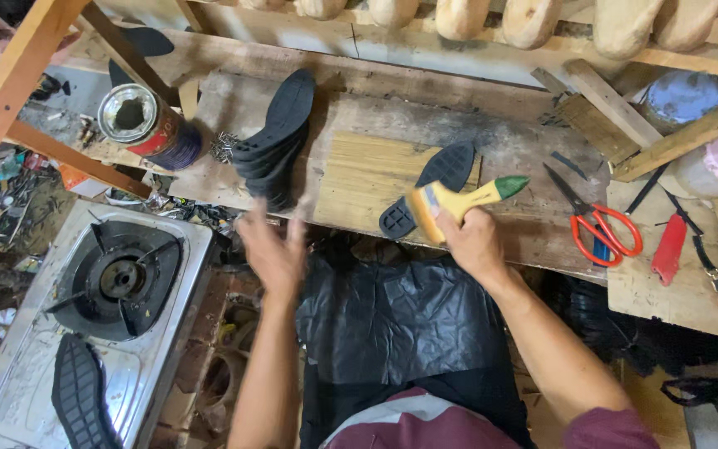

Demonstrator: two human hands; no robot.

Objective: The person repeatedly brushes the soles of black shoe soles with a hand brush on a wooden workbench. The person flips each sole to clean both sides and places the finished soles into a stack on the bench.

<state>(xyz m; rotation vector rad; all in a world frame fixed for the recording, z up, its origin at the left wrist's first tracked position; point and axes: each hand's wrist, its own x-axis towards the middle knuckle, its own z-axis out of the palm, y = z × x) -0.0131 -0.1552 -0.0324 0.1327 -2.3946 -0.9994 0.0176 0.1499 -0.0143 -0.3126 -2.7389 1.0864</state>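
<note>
Right hand (pixel 474 241) first: its fingers are wrapped around the yellow handle of one paintbrush (pixel 459 199), green tip pointing right, bristle end down over a single black shoe sole (pixel 430 187). That sole lies flat on a pale wooden board (pixel 359 170) on the desk (pixel 508 141), toe toward the back. Left hand (pixel 274 249) is empty, fingers spread loose and blurred, hovering at the desk's front edge just below a stack of black soles (pixel 280 137); the stack leans, several deep, exact count hard to tell.

Moving outward: one open tin can (pixel 139 120) lies on its side to the left of the stack, with a small heap of nails (pixel 224 147) between them. To the right of the brush, one pair of red-handled scissors (pixel 596 220), and one red-handled tool (pixel 671 248) further right. Lower left, one gas stove (pixel 118 278) with a single burner in view, and one more black sole (pixel 81 399) resting on its steel top. Above, a row of wooden shoe lasts (pixel 533 21) hangs along the rack. A black plastic sheet (pixel 400 316) covers the person's lap, between the two forearms.
</note>
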